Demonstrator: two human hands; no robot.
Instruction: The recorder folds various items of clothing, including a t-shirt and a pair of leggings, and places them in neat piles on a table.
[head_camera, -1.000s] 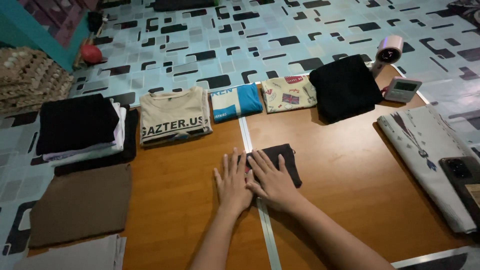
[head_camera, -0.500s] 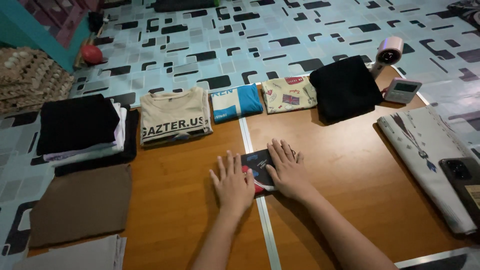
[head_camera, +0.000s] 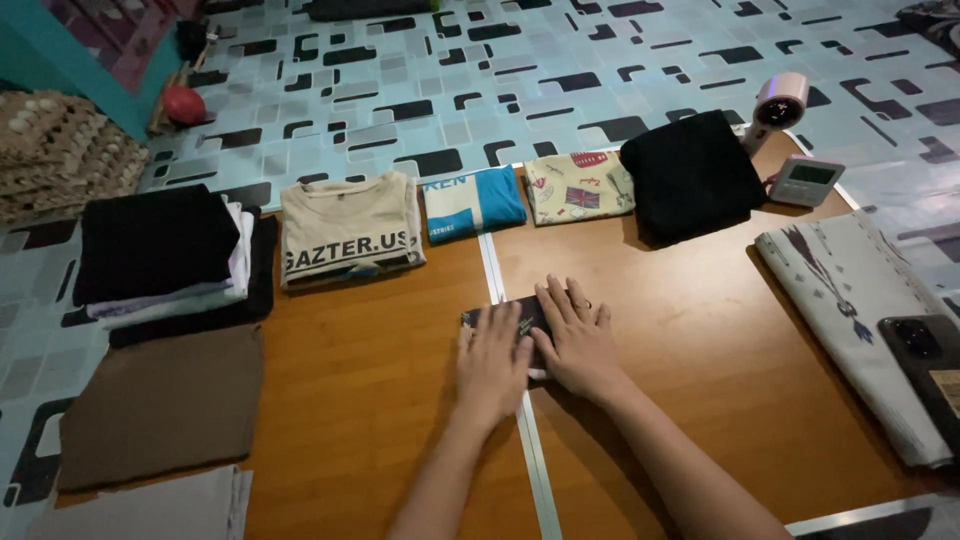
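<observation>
A small dark folded garment (head_camera: 508, 313) with a printed patch lies in the middle of the brown wooden table (head_camera: 370, 400), over the table's metal seam. My left hand (head_camera: 492, 368) lies flat on its left part, fingers spread. My right hand (head_camera: 578, 338) presses flat on its right part, a ring on one finger. Both palms cover most of the cloth, so only its top left strip shows.
Folded clothes line the table's far edge: a black-and-white stack (head_camera: 160, 255), a beige printed shirt (head_camera: 345, 232), a blue one (head_camera: 472, 203), a patterned one (head_camera: 577, 187), a black one (head_camera: 690, 172). A brown cloth (head_camera: 160, 405), a white cloth (head_camera: 850, 290), a phone (head_camera: 925, 355), a small clock (head_camera: 805, 180) lie around.
The garment has been folded narrower: my left hand moved right onto it, covering the red and blue print seen earlier. My right hand stayed pressed on its right side.
</observation>
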